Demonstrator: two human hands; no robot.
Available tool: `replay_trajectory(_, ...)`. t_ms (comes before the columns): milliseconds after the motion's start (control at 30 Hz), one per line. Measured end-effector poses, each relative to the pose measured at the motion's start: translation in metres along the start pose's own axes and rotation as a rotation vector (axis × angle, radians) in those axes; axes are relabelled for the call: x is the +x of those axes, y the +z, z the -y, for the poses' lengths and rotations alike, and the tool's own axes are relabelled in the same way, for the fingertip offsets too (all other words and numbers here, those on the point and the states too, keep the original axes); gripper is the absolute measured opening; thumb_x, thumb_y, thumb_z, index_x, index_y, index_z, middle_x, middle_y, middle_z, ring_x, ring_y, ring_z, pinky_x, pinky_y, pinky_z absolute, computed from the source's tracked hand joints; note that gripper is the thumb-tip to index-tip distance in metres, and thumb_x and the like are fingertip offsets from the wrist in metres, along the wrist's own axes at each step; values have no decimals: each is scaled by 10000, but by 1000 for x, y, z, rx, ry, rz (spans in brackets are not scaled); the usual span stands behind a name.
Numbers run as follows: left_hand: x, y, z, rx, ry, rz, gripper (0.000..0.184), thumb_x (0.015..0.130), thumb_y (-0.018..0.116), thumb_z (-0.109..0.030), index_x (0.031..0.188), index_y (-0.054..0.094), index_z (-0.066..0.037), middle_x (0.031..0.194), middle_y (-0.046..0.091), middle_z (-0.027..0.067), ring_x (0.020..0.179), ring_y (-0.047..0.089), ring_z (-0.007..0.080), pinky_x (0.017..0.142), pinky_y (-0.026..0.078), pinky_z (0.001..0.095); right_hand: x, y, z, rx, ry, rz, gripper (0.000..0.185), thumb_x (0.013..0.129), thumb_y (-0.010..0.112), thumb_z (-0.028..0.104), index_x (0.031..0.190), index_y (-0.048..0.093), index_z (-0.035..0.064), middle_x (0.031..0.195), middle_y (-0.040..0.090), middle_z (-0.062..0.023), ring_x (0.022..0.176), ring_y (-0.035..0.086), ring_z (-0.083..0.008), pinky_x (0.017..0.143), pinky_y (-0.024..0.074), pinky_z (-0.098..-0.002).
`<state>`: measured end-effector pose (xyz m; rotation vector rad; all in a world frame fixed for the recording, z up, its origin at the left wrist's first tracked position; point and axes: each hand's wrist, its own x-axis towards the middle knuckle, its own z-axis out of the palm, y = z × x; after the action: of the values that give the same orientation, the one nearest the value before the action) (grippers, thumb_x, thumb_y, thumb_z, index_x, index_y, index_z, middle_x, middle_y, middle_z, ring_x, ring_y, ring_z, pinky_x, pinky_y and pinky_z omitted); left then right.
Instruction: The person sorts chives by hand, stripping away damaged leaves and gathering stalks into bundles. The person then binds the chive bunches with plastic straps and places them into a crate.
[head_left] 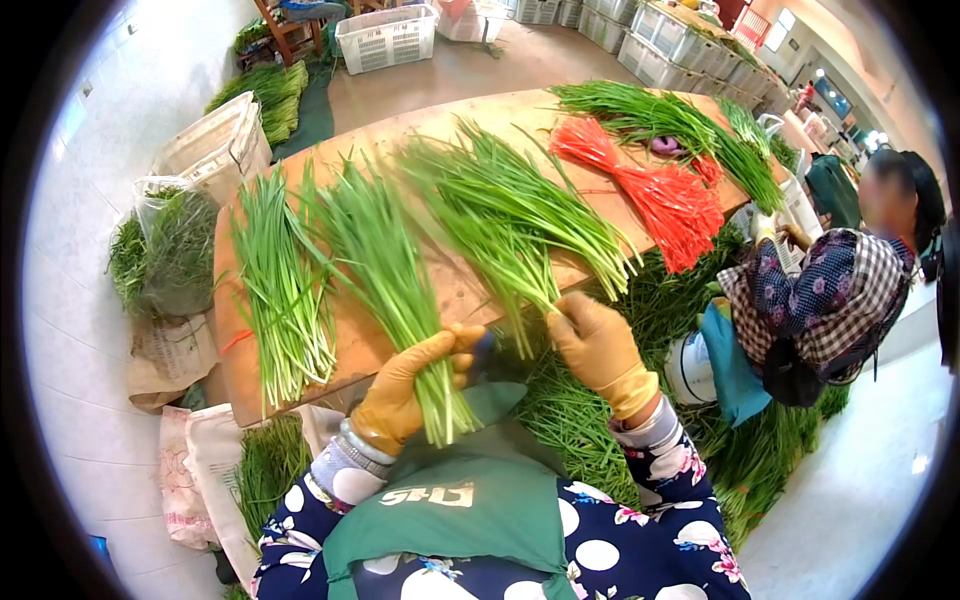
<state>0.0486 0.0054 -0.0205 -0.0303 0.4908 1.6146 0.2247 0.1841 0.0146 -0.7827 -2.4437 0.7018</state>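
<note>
My left hand [410, 385], in a yellow rubber glove, is wrapped round a bunch of garlic chives [385, 270] near its pale stem ends. The leaf tips reach away over the wooden table [465, 370]. My right hand [598, 345], gloved alike, pinches the stem ends of some more chives [500, 260], whose leaves are blurred. Just right of these lies another pile of chives [560, 215]. A separate bunch [285, 300] rests at the table's left end. Beyond the right hand, a bundle of red plastic ties [650, 190] lies on the tabletop.
Loose chives [590, 440] are heaped below the table at right, near a white bucket [690, 365]. A person [830, 290] sits at the right, handling chives. White crates [387, 38] stand at the back; a bag of greens [175, 245] and a crate [215, 150] stand left.
</note>
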Motion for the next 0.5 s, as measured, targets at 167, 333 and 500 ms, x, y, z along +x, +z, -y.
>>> replay_trajectory(167,8,6,9,183,4,-152,293,959,549,-152,1175,581,42,1114,658,146,850,685,190,649,587,276,-32,18,14,-59,-6,-49,150,876,609,210,932,588,73,743,625,-178,660,614,-384,564,489,-438)
replay_trajectory(333,18,20,12,288,75,-213,296,941,586,-171,1131,615,54,973,699,121,782,689,152,626,579,243,-35,29,15,-93,-21,-70,209,856,623,263,955,577,85,755,624,-165,637,607,-377,553,484,-449)
replay_trajectory(500,18,15,14,306,89,-285,271,927,606,-166,1092,636,47,955,703,118,748,687,148,612,579,248,-35,12,16,-103,-36,74,276,851,660,337,948,658,79,784,650,-135,689,636,-314,600,501,-390)
